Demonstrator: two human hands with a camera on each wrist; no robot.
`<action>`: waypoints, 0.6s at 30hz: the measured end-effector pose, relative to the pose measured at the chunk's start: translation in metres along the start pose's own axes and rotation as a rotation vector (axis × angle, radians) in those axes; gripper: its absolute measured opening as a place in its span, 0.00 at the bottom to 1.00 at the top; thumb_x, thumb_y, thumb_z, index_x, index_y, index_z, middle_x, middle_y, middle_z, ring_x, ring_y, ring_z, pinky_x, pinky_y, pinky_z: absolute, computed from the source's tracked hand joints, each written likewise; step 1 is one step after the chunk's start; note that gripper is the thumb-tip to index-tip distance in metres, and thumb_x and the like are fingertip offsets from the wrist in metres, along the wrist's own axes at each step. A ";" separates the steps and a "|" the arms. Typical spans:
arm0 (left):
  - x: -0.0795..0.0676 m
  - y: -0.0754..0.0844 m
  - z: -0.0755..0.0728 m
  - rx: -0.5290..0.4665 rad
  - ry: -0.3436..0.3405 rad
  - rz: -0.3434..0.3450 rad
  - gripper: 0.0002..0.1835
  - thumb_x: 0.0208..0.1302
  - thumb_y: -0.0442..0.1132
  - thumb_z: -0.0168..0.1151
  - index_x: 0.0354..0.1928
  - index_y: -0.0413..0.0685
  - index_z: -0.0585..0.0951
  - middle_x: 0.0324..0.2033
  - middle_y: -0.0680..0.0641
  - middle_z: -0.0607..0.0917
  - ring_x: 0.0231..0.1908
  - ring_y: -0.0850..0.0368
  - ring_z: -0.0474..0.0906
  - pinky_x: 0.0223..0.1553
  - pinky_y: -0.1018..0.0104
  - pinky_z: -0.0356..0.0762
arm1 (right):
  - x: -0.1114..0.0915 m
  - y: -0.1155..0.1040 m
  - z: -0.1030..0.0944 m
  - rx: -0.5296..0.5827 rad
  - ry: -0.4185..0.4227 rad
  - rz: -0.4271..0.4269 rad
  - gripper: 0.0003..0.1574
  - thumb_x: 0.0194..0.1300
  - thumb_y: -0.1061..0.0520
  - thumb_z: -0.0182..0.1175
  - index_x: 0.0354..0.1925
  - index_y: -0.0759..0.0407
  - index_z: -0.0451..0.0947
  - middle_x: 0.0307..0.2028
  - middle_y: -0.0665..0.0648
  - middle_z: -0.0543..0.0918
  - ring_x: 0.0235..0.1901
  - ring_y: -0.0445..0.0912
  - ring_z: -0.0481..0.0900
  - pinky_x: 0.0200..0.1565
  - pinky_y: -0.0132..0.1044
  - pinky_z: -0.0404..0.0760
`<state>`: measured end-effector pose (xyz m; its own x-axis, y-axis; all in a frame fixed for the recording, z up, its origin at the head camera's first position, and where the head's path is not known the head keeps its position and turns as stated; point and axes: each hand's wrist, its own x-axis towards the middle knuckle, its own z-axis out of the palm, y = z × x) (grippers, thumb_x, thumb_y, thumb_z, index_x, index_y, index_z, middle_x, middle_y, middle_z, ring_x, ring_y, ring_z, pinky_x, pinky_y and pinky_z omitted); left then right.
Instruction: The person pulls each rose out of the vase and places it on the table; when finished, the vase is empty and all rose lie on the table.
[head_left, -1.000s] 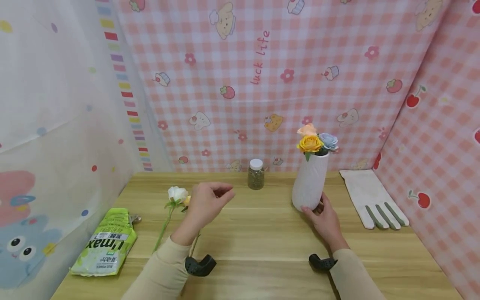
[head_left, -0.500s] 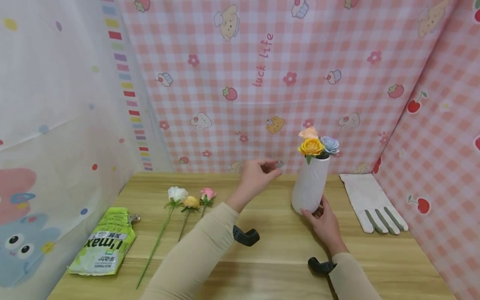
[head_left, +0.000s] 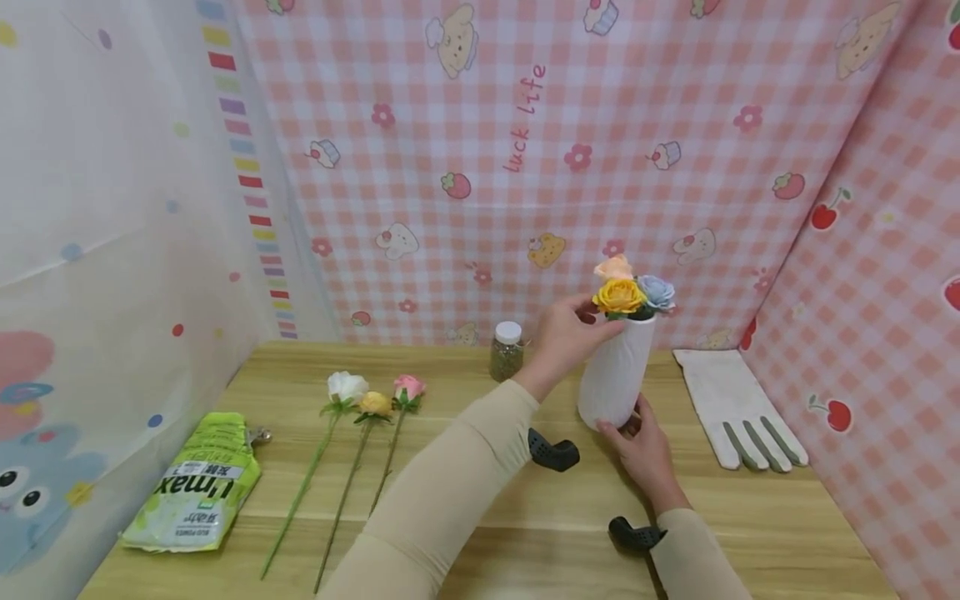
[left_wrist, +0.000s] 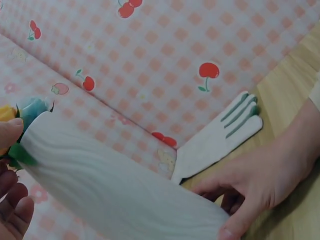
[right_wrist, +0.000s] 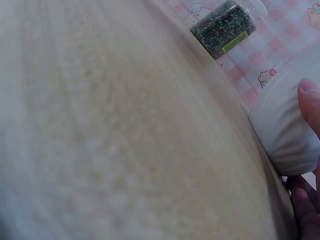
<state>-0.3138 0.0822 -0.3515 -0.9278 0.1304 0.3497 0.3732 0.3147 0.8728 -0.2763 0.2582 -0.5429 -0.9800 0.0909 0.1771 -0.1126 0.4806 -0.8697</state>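
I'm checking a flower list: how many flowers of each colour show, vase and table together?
White flower: 1
Pink flower: 1
Peach flower: 1
Blue flower: 1
Yellow: 2 (vased flower, lying flower)
Total: 6

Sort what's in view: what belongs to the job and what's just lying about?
Job: white vase, its yellow flower, peach flower and blue flower; probably the loose white flower, pale-yellow flower and pink flower.
Apparently lying about: green bag, jar, glove.
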 end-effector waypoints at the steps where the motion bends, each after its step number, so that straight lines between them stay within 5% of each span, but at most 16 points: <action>1: 0.001 0.001 0.002 0.009 0.000 -0.004 0.25 0.51 0.52 0.75 0.50 0.52 0.83 0.37 0.54 0.83 0.35 0.65 0.76 0.30 0.74 0.76 | 0.000 0.000 0.000 -0.002 0.001 -0.003 0.59 0.59 0.35 0.63 0.76 0.51 0.43 0.66 0.66 0.64 0.63 0.58 0.68 0.59 0.52 0.70; 10: 0.006 0.004 0.014 0.004 0.032 -0.048 0.20 0.50 0.52 0.75 0.41 0.51 0.82 0.26 0.56 0.80 0.26 0.63 0.74 0.21 0.71 0.73 | 0.000 0.000 0.001 -0.004 0.015 -0.005 0.60 0.58 0.35 0.64 0.76 0.51 0.44 0.67 0.64 0.65 0.62 0.58 0.68 0.59 0.52 0.69; 18: 0.007 0.008 0.020 -0.099 0.057 -0.039 0.18 0.52 0.47 0.75 0.44 0.50 0.85 0.28 0.58 0.82 0.28 0.66 0.78 0.26 0.73 0.77 | 0.000 0.000 0.001 0.002 0.014 0.002 0.59 0.60 0.37 0.64 0.76 0.51 0.43 0.66 0.64 0.65 0.62 0.56 0.68 0.60 0.52 0.68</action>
<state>-0.3171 0.1040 -0.3493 -0.9412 0.0653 0.3314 0.3374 0.2234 0.9145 -0.2762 0.2570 -0.5438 -0.9778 0.1035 0.1820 -0.1114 0.4785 -0.8710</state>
